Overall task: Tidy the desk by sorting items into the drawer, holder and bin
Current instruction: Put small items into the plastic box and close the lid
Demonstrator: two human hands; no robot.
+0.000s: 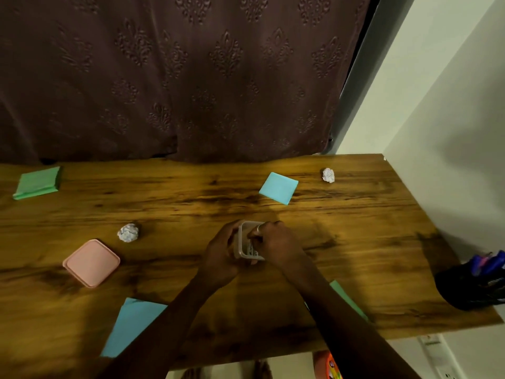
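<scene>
Over the counter (355, 242), the clear container (245, 240) sits between both hands, left grip (221, 253) curled round its side, right grip (276, 242) grasping its rim.

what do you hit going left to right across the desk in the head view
green sticky pad → pink lid → crumpled paper ball → clear container → blue sticky note → second paper ball → black pen holder

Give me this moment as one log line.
item: clear container, mid-desk | left hand: grips its side | right hand: fingers curled over its rim | pink lid: off, on desk | pending: near paper ball, far paper ball
</scene>
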